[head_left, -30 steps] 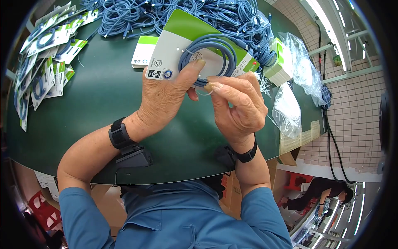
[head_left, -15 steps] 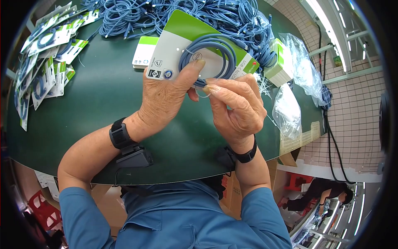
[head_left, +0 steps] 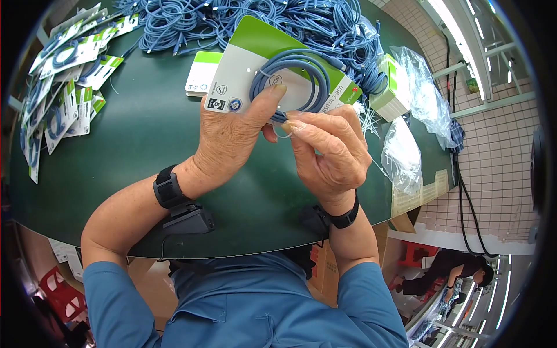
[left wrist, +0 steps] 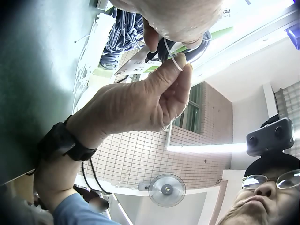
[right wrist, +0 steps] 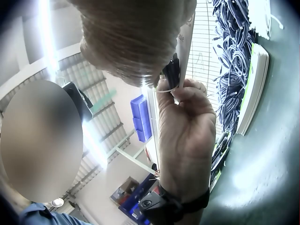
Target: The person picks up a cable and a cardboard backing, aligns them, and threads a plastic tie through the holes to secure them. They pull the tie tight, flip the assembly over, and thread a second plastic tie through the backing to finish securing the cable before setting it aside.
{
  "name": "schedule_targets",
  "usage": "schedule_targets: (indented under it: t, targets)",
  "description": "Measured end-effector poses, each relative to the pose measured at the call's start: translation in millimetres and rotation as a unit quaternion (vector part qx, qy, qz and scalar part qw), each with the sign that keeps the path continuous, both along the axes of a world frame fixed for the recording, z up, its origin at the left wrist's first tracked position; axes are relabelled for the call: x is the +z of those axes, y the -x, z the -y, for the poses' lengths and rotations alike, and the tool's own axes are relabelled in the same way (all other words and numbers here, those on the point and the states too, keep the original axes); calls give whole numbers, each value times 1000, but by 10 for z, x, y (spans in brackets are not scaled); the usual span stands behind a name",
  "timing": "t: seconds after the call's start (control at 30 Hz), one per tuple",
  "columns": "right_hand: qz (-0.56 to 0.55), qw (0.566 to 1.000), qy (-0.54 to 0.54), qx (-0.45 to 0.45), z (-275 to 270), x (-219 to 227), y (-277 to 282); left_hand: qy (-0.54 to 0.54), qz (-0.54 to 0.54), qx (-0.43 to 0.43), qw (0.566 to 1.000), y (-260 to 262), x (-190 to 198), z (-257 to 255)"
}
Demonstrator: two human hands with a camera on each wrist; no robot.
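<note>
The left hand (head_left: 232, 136) holds a packaging card (head_left: 255, 64) up above the dark green table (head_left: 151, 151), its thumb pressed on the card's face beside a coiled blue cable (head_left: 290, 81) and its other fingers curled behind the card. The card is white-grey with a bright green band along its upper edge and down one side, small logos near its lower left corner and a line of print along the right edge. The cable is wound into a neat ring of several turns lying flat on the card's face, with one plug end reaching toward the green band. The right hand (head_left: 333, 153) pinches a thin white tie (head_left: 282, 132) between thumb and forefinger just under the lower rim of the coil, where the tie forms a small loop; in the left wrist view the same tie (left wrist: 171, 50) curves over the pinching fingertips. A stack of blank cards (head_left: 200, 72) lies on the table just behind the held one. Beyond them a large heap of loose blue cables (head_left: 243, 17) spreads along the far edge. At the left edge lie finished cards with cables already mounted (head_left: 61, 81). To the right stand a green-and-white stack of cards (head_left: 394, 87), a bundle of white ties (head_left: 368, 119) and clear plastic bags (head_left: 406, 153).
</note>
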State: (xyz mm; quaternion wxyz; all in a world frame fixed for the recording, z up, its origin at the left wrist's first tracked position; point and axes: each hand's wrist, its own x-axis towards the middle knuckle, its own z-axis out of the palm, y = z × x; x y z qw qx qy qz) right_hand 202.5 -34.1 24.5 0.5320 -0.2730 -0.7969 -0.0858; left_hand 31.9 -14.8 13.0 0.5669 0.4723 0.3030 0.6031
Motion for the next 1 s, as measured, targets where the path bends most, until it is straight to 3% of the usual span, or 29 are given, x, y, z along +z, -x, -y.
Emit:
schedule_targets:
  t: [0.9, 1.0]
  targets:
    - [6, 1000, 4, 4, 9, 7, 18, -26, -44, 7, 999, 9, -61, 8]
    - [8, 1000, 5, 4, 3, 10, 16, -88, -89, 10, 992, 31, -98, -7]
